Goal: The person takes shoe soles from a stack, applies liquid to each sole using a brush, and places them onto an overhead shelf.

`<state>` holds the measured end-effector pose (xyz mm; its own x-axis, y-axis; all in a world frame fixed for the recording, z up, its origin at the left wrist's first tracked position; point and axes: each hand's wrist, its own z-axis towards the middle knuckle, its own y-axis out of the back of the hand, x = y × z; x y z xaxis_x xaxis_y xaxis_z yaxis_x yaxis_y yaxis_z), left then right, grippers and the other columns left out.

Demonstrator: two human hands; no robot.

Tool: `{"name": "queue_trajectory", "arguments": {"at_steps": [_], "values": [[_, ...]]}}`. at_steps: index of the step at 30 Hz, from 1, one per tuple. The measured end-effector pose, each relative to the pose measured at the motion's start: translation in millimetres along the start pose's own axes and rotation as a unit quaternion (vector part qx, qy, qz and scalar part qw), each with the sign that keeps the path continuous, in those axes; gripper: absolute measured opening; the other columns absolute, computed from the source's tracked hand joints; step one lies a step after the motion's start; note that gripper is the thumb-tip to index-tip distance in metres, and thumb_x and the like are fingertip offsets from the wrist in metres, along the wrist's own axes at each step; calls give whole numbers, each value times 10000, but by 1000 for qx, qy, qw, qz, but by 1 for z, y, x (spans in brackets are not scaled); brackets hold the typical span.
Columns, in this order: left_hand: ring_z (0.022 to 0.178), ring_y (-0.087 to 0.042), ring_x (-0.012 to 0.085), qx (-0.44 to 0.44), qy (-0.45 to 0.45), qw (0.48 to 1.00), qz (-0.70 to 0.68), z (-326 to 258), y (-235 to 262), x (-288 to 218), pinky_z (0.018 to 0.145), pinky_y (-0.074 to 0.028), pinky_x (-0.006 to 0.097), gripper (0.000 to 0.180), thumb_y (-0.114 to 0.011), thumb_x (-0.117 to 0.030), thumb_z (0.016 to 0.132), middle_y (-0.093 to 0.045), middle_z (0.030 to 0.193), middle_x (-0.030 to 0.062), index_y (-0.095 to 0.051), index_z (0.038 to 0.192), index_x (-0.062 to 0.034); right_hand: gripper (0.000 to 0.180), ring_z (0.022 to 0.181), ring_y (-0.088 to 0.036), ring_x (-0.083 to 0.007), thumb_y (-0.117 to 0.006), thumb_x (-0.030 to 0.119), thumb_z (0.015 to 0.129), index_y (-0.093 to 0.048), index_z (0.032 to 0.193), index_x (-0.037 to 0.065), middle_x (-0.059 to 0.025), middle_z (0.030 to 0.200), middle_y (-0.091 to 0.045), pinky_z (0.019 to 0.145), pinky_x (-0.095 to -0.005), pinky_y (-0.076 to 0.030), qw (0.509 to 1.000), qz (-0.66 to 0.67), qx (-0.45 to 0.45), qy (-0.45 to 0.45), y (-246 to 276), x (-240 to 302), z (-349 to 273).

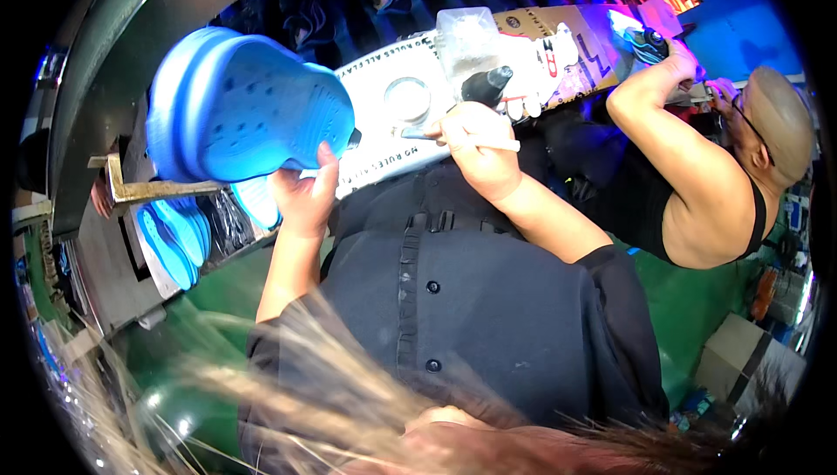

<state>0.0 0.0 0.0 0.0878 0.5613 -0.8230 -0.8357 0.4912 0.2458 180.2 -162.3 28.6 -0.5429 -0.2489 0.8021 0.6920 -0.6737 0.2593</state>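
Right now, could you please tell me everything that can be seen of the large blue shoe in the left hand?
The blue shoe looks moulded from foam or rubber, with a smooth, thick, layered outer edge at the left. Its hollow inside faces the camera, showing scattered small dark marks, holes or bumps I cannot tell. It is held up, tilted, left of the white work surface. The left hand grips its lower edge; the right hand is apart from it.

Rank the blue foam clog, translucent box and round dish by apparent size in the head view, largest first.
1. Blue foam clog, by far the largest
2. Translucent box
3. Round dish, the smallest
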Motion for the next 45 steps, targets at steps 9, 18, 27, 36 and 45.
{"name": "queue_trajectory", "arguments": {"at_steps": [9, 18, 27, 36, 45], "values": [[1103, -477, 234, 196, 295, 879, -320, 70, 37, -85, 944, -361, 349, 828, -710, -142, 632, -468, 1201, 143, -261, 1308, 25, 202, 592, -567, -194, -560, 133, 835, -622, 694, 3, -94, 629, -581, 560, -285, -436, 997, 14, -41, -60, 7, -14, 5], [977, -567, 234, 249, 271, 787, -496, 240, -115, -155, 782, -512, 260, 479, -587, -182, 836, -537, 1091, 213, -374, 1201, 44, 262, 603, -560, -136, -525, 190, 878, -625, 743, -11, -80, 669, -591, 570, -256, -440, 982, 96, -53, -154, 11, -13, -16], [845, -611, 223, 315, 235, 826, -404, 167, -89, -94, 744, -492, 285, 480, -531, -274, 866, -608, 940, 133, -402, 1257, -26, 261, 602, -565, -131, -477, 148, 896, -620, 778, -36, -86, 686, -591, 562, -242, -449, 981, 101, -45, -160, 30, -35, -22], [938, -556, 326, 4, 217, 855, 471, -1, 153, 88, 820, -445, 383, 456, -589, -175, 744, -566, 1038, 210, -481, 1160, -23, 268, 630, -554, -99, -457, 185, 913, -603, 806, -12, -62, 724, -611, 593, -221, -441, 960, 155, -16, -230, 11, -52, -18], [793, -590, 371, 98, 393, 757, 513, -44, 174, 111, 721, -456, 445, 300, -565, -245, 715, -611, 803, 202, -531, 915, -23, 319, 605, -534, -101, -455, 221, 914, -620, 803, -29, -62, 681, -592, 575, -221, -427, 956, 149, 15, -251, -13, -35, -10]]}}
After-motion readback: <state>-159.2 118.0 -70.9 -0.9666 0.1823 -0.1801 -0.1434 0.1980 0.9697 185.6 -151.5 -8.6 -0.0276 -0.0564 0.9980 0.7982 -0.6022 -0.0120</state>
